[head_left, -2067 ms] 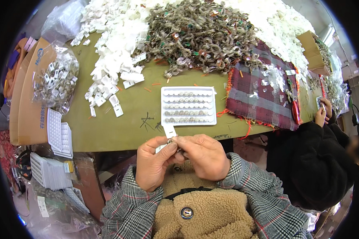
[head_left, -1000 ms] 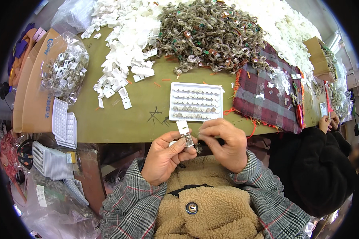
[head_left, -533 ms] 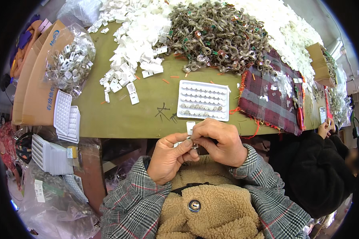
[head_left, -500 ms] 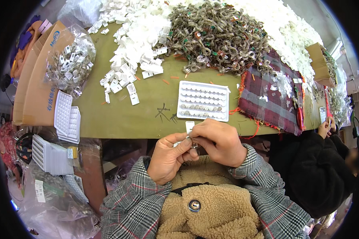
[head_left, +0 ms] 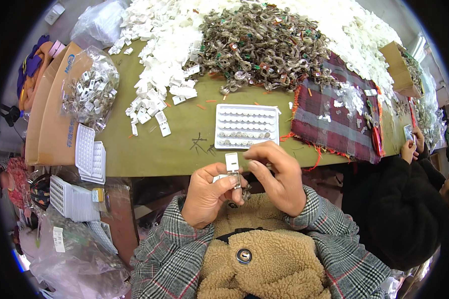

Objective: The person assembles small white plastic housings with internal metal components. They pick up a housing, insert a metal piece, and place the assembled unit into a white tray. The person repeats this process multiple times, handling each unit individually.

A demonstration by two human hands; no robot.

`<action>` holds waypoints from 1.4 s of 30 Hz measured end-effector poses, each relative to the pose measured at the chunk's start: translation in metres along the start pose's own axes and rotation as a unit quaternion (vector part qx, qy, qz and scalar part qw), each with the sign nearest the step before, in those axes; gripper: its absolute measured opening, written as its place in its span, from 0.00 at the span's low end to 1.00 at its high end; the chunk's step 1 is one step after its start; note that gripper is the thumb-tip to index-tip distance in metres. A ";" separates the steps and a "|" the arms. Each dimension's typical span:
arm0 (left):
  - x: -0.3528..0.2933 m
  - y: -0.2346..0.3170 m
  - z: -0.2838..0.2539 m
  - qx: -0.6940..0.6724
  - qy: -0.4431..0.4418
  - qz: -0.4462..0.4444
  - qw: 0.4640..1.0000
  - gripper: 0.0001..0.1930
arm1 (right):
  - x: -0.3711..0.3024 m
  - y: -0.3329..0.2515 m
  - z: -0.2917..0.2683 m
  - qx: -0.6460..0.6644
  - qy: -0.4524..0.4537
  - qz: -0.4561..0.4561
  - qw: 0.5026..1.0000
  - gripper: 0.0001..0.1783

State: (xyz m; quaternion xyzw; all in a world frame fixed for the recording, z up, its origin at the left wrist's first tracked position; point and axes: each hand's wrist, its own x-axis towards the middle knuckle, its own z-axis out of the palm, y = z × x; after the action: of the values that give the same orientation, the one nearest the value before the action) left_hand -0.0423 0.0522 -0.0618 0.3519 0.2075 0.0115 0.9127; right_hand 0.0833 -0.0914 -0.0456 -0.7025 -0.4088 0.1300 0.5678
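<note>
My left hand (head_left: 207,194) is closed around a small white hinged plastic case (head_left: 232,162), its lid standing up toward the table. A bit of coiled greyish wire (head_left: 246,194) hangs just beside those fingertips. My right hand (head_left: 279,179) is slightly apart to the right, thumb and fingers spread with nothing visible between them. Beyond both hands, on the green table (head_left: 159,154), lies a white tray (head_left: 217,127) with rows of round pockets. Silvery discs, like button cells, show in its nearer rows; what fills the others is hard to make out.
White plastic cases (head_left: 159,74) are heaped at the back left, beside a pile of coiled wires (head_left: 264,47). A plaid cloth (head_left: 329,114) lies to the right. Stacked trays (head_left: 90,154) and a cardboard box (head_left: 47,109) stand left. Another person (head_left: 404,204) sits at right.
My right hand has drawn away from the case and its fingers have spread. More of the case shows in my left hand. The whole view has shifted slightly.
</note>
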 end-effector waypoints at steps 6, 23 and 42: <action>0.001 -0.008 -0.007 0.011 -0.038 -0.056 0.998 0.09 | 0.003 0.007 0.006 0.192 -0.084 0.250 0.945 0.07; 0.000 -0.014 -0.021 -0.164 -0.065 -0.073 0.982 0.14 | 0.009 0.013 0.012 -0.182 -0.048 -0.381 0.905 0.15; 0.029 -0.030 0.007 -0.108 -0.115 -0.084 0.984 0.13 | -0.028 0.063 -0.140 -0.245 0.190 0.001 0.951 0.07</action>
State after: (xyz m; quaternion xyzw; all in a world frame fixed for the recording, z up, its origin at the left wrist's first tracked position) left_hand -0.0171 0.0299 -0.0871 0.2318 0.1273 -0.0835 0.9608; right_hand 0.1827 -0.2095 -0.0658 -0.8324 -0.3119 -0.1090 0.4450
